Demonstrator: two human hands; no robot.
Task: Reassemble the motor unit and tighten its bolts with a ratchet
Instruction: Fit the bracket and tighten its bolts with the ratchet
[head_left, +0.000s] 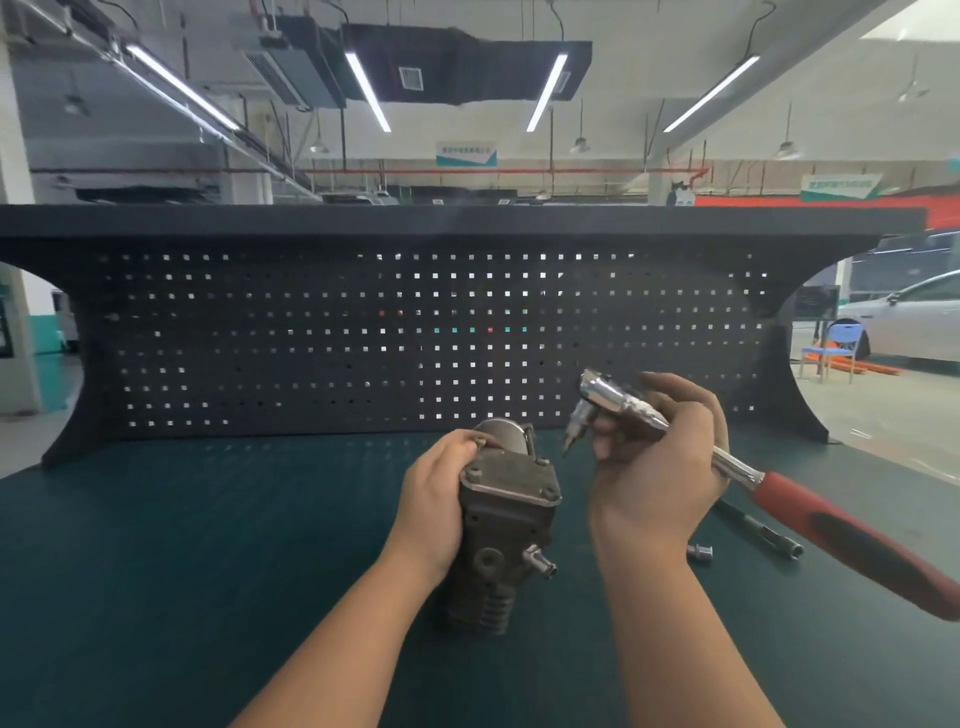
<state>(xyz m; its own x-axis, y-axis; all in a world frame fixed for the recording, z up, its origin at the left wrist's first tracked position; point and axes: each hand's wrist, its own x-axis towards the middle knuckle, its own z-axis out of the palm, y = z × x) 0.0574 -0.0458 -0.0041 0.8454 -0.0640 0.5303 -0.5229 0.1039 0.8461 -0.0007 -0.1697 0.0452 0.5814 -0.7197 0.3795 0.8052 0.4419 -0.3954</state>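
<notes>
On the green table (208, 571), left hand (434, 506) grips the upright motor (506, 519); right hand (657, 467), fingers curled, holds a ratchet (727, 462) raised beside it.

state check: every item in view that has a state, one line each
motor unit: upright on the bench, cover plate on, bolts seated
left hand: grips the motor unit's side
right hand: holds the ratchet
ratchet: raised, bit clear of the bolts
loose socket: lying on the mat
extension bar: lying on the mat
</notes>
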